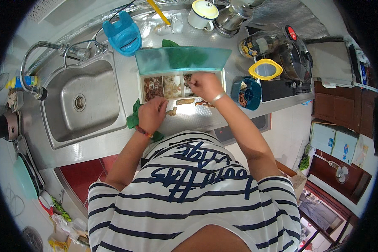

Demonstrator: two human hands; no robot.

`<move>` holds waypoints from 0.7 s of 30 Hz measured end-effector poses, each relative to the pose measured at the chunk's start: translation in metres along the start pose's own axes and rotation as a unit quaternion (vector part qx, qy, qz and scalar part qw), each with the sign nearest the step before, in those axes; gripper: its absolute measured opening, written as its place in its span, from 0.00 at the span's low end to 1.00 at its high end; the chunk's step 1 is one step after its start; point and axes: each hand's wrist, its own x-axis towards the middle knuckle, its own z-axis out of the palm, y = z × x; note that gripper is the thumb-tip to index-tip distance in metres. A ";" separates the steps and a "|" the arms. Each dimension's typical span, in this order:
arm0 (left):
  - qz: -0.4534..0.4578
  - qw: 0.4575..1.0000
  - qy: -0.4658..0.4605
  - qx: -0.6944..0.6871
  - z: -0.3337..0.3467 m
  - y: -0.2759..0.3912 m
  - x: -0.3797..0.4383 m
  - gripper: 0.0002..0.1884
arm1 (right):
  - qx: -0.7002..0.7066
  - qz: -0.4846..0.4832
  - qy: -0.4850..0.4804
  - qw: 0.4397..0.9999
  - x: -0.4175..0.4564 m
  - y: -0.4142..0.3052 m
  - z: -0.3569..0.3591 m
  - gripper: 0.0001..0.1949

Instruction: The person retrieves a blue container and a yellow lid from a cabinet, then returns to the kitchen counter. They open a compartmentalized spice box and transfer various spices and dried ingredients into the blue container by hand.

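A white divided spice box (182,100) lies on the steel counter, its translucent teal lid (182,59) tilted up at the far side. Dried spices lie in its compartments: dark reddish bits (153,88) at the left, paler ones (172,86) in the middle. My right hand (204,84) is over the right part of the box, fingertips pinched together at the dark spices; whether they hold anything is hidden. My left hand (152,114) rests by the near left corner, fingers bent, their contents unclear. Beside it lie a green cloth (133,118), a ginger-like piece (171,111) and a brown stick of bark (185,101).
A steel sink (91,100) with a faucet is at the left. Right of the box stand a dark teal divided container (254,94), a yellow-rimmed lid (265,69), a jar (255,44) and a glass-lidded pot (294,60). A lidded enamel mug (201,17) stands behind.
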 end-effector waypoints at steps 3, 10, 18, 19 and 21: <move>0.008 1.000 0.011 -0.002 0.000 -0.003 0.000 0.05 | 0.138 0.065 0.070 0.986 -0.043 -0.009 -0.031 0.07; 0.008 1.000 -0.006 0.001 0.001 -0.005 0.002 0.05 | 0.003 0.025 0.109 0.994 -0.100 0.000 -0.020 0.07; 0.002 1.000 -0.001 0.004 -0.001 0.000 0.004 0.05 | -0.119 -0.025 0.125 0.985 -0.034 -0.018 -0.026 0.05; 0.006 1.000 -0.001 0.005 -0.001 -0.001 0.004 0.05 | -0.155 -0.036 0.089 0.983 -0.020 -0.017 -0.021 0.05; 0.012 1.000 0.001 0.010 0.000 -0.005 0.004 0.05 | -0.273 -0.042 -0.019 0.961 0.007 -0.003 0.003 0.05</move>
